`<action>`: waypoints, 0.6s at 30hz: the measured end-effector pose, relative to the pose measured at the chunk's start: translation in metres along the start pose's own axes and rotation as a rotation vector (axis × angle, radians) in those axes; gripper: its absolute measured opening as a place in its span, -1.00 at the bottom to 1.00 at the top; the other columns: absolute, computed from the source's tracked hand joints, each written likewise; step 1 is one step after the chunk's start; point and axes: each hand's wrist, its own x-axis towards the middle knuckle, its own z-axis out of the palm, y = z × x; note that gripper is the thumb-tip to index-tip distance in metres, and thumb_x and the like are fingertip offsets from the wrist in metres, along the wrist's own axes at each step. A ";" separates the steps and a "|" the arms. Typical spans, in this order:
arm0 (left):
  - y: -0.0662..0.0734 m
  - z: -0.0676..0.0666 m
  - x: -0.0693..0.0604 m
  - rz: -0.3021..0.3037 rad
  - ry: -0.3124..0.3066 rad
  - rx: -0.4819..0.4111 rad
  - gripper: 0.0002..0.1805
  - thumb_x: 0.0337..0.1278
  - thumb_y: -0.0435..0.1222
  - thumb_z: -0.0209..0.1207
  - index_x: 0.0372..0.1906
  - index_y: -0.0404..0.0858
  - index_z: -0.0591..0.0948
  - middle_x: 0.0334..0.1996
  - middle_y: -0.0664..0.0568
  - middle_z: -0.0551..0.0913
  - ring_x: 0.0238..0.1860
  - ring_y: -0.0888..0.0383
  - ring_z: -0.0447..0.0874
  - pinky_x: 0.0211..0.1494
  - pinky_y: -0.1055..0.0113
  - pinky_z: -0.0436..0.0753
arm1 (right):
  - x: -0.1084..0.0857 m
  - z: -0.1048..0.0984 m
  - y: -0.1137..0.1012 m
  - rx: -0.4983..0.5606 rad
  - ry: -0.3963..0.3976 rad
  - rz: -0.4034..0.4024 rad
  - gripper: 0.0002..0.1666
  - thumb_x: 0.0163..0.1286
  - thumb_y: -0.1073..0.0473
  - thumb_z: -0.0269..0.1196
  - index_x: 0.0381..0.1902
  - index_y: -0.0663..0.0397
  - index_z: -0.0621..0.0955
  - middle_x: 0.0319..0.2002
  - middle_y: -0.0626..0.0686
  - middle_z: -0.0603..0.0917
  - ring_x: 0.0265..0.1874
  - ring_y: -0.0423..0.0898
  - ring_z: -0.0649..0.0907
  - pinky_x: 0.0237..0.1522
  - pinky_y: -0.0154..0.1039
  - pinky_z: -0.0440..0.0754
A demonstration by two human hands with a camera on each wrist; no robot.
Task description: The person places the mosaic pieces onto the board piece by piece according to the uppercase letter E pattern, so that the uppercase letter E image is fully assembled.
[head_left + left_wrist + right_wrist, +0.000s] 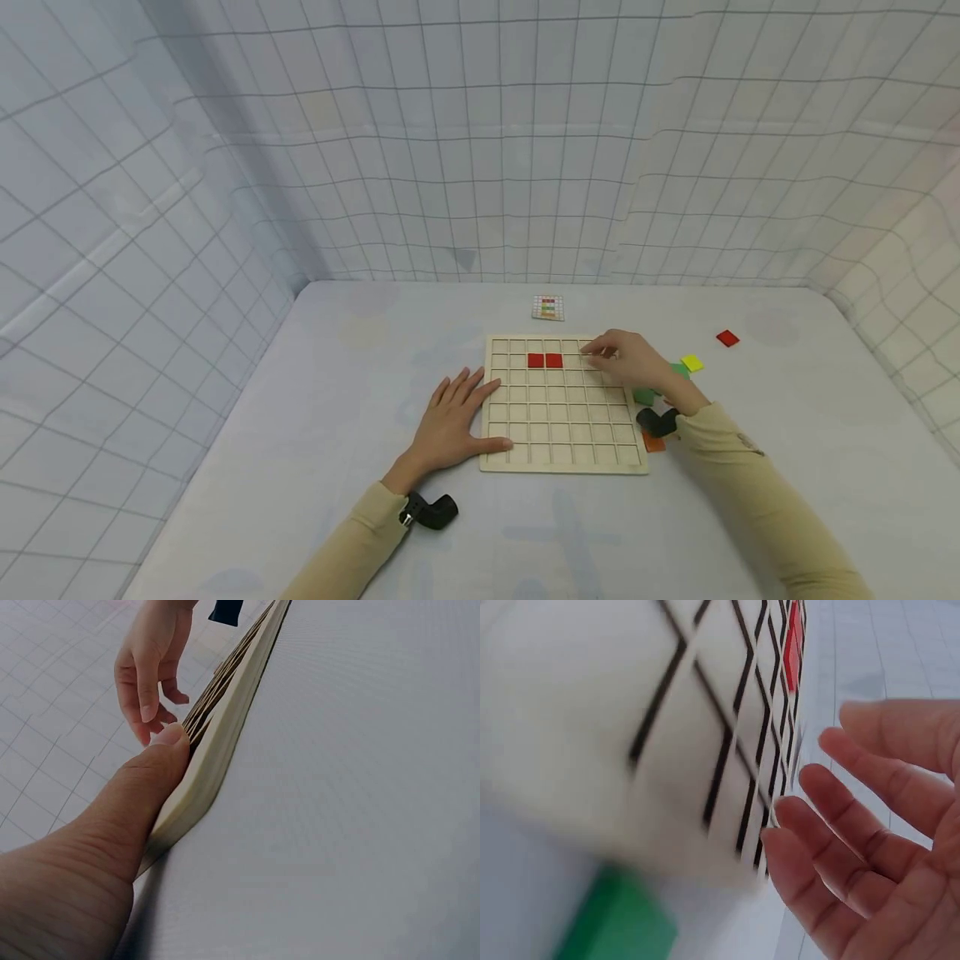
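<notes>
Two red tiles [553,360] could pop out if the right hand [633,360], loose and empty, bumps the board [558,412]; the left hand [448,425], spread wide, touches it.

Cream gridded board [562,468], red tiles [553,360], green tiles [644,396], yellow tile [692,362], orange tile [654,442]

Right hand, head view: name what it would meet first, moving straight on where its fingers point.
The right hand would likely meet the nearer flat red square tile on the cream gridded board, though height is unclear and it might pass above.
</notes>
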 end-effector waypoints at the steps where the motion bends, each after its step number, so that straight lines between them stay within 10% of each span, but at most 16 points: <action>1: 0.000 0.000 0.000 0.002 0.001 0.003 0.03 -0.10 0.40 0.11 0.48 0.02 0.15 0.48 0.00 0.01 0.47 0.02 -0.21 0.43 0.05 -0.22 | -0.003 -0.005 0.005 -0.011 0.033 0.014 -0.74 0.38 0.21 0.21 -0.08 0.23 0.68 -0.21 0.09 0.65 -0.27 0.00 0.58 -0.29 -0.13 0.53; 10: 0.000 0.000 0.001 0.011 0.016 0.011 0.02 -0.08 0.39 0.11 0.47 0.00 0.17 0.47 -0.02 0.03 0.47 -0.01 -0.18 0.43 0.03 -0.20 | -0.030 -0.056 0.058 -0.135 0.305 0.256 -0.59 0.41 0.01 0.17 -0.16 0.30 0.68 -0.27 0.24 0.68 -0.28 0.16 0.62 -0.42 -0.15 0.53; 18: -0.001 0.002 0.001 -0.003 -0.012 0.016 0.03 -0.08 0.40 0.10 0.48 0.03 0.13 0.48 0.02 -0.01 0.47 0.03 -0.23 0.43 0.07 -0.25 | -0.055 -0.078 0.096 -0.109 0.329 0.430 -0.36 0.38 -0.09 0.19 0.08 0.42 0.51 -0.05 0.41 0.54 -0.09 0.28 0.51 -0.17 0.10 0.48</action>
